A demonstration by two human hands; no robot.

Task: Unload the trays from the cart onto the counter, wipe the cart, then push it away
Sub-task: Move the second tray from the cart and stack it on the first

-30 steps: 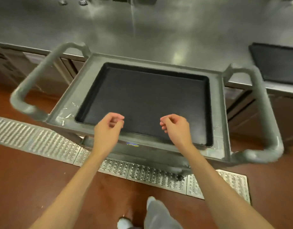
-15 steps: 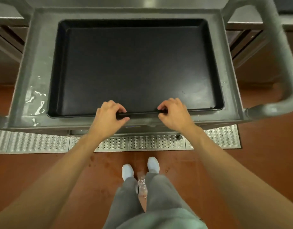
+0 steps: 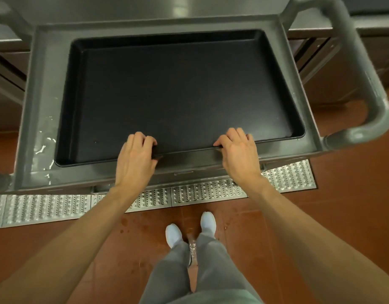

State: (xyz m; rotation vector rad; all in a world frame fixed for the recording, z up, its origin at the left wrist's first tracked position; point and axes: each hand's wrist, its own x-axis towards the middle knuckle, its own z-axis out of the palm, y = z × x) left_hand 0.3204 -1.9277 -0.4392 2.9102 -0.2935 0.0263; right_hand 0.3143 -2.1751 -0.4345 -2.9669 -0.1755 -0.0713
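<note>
1. Black tray (image 3: pixel 178 95) seated in cart (image 3: pixel 35 106) top shelf, long axis 9-to-3.
2. Left hand (image 3: pixel 135 156) and right hand (image 3: pixel 237 154) clamped on 6 o'clock rim.
3. Counter (image 3: pixel 145 5) at 12 o'clock.

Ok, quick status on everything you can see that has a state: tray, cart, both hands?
Tray: empty, on the cart top, near edge gripped and slightly raised.
Cart: parked against the counter, white smears on its left rim, not yet wiped.
Left hand: closed on the tray's near edge.
Right hand: closed on the tray's near edge.
Counter: only its front strip in view.
</note>
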